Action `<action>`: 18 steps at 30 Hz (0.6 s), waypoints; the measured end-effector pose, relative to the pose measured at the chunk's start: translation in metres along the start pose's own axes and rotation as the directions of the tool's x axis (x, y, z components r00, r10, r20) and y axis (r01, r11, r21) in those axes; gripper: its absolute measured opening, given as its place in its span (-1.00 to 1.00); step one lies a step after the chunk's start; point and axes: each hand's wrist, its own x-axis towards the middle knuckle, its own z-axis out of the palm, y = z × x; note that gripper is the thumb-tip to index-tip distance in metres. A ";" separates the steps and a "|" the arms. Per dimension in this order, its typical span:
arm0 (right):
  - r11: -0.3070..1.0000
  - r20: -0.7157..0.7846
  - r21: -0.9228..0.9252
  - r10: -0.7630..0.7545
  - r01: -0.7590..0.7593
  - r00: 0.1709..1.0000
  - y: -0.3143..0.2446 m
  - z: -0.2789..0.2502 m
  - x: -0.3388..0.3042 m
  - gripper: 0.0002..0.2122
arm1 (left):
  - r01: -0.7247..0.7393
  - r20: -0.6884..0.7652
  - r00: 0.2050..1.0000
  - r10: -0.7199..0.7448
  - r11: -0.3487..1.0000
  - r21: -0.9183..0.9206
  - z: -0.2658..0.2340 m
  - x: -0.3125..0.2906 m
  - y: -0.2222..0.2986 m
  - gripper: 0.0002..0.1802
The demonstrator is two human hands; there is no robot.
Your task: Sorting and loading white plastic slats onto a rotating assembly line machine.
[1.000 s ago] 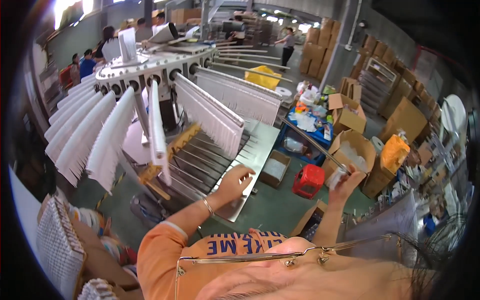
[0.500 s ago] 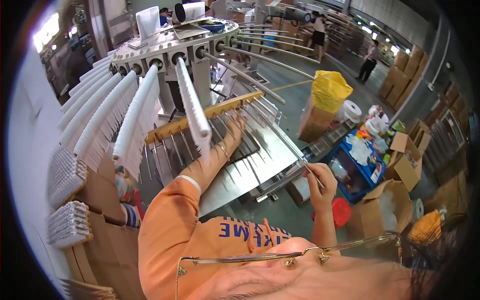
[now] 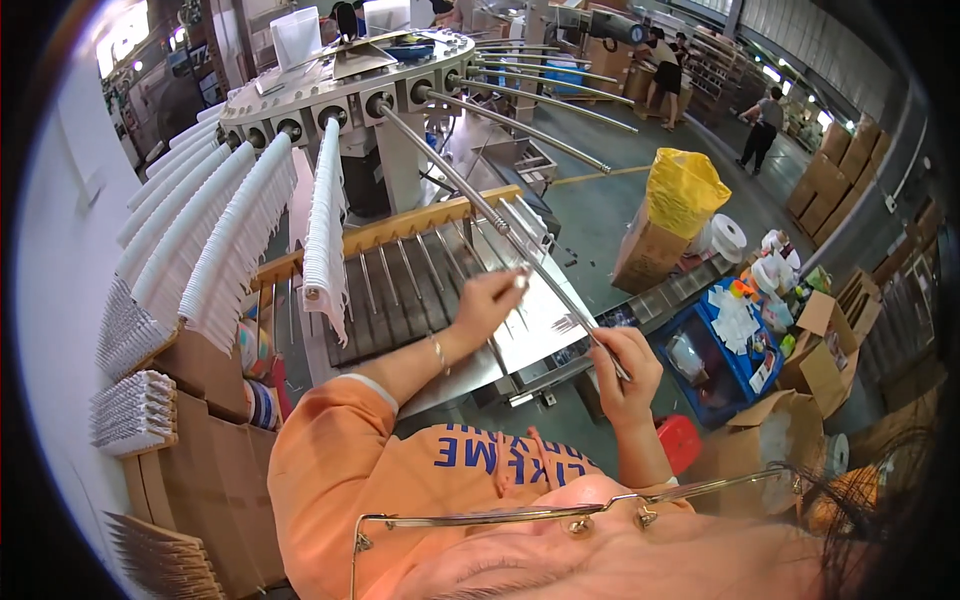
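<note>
My right hand (image 3: pixel 628 375) is closed around the near end of a long thin metal rod (image 3: pixel 560 300). The rod slants up and away to the left. Its far end appears to meet the tip of a bare metal spoke (image 3: pixel 440 160) on a round metal carousel (image 3: pixel 300 95). My left hand (image 3: pixel 488 308) is raised beside the rod, fingers curled and pinched together; a pale spot shows at the fingertips, too small to name. Below lies a rack of metal rods with a wooden bar (image 3: pixel 390 235). White fringed, ribbed sleeves (image 3: pixel 325 215) cover the carousel's left-hand spokes.
To the right stand a yellow bag (image 3: pixel 690 190) in a carton, a blue crate (image 3: pixel 690 350) of packets and open cardboard boxes (image 3: pixel 825 340). Cartons (image 3: pixel 220 440) and stacked white ribbed pieces (image 3: pixel 135 415) are at left. Several people (image 3: pixel 765 125) are in the background.
My left hand has drawn back from the rack's wooden bar toward me and curled. The carousel has turned, carrying the fringed sleeves left. The rod's far end now appears to meet a bare spoke.
</note>
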 end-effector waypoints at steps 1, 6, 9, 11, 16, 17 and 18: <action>1.000 0.001 -0.003 0.002 -0.002 1.000 0.002 -0.006 -0.007 -0.88 | 0.001 0.001 1.000 -0.001 1.000 -0.003 -0.003 0.001 0.007 -0.79; 0.996 -0.083 -0.009 -0.088 0.087 0.993 -0.001 -0.041 -0.034 -0.87 | 0.340 0.005 0.933 -0.361 0.874 -0.346 -0.003 0.024 -0.070 -0.73; 0.996 -0.060 -0.043 -0.085 0.082 0.995 -0.001 -0.043 -0.029 -0.89 | 0.494 0.178 0.814 -0.554 0.498 -0.713 -0.005 0.052 -0.097 -0.82; 0.996 -0.046 -0.064 -0.066 0.063 0.997 -0.004 -0.036 -0.019 -0.89 | 0.460 0.169 0.803 -0.571 0.414 -0.785 0.002 0.059 -0.101 -0.84; 0.996 -0.050 -0.034 -0.086 0.084 0.995 0.014 -0.006 -0.004 -0.89 | 0.436 0.121 0.814 -0.569 0.460 -0.774 0.013 0.049 -0.076 -0.74; 0.998 -0.063 -0.017 -0.061 0.060 0.996 0.021 -0.001 -0.005 -0.89 | 0.440 0.129 0.815 -0.565 0.457 -0.773 0.017 0.043 -0.061 -0.74; 0.999 -0.071 0.019 -0.034 0.036 0.997 0.026 0.003 -0.009 -0.89 | 0.466 0.139 0.842 -0.521 0.574 -0.673 0.018 0.033 -0.046 -0.71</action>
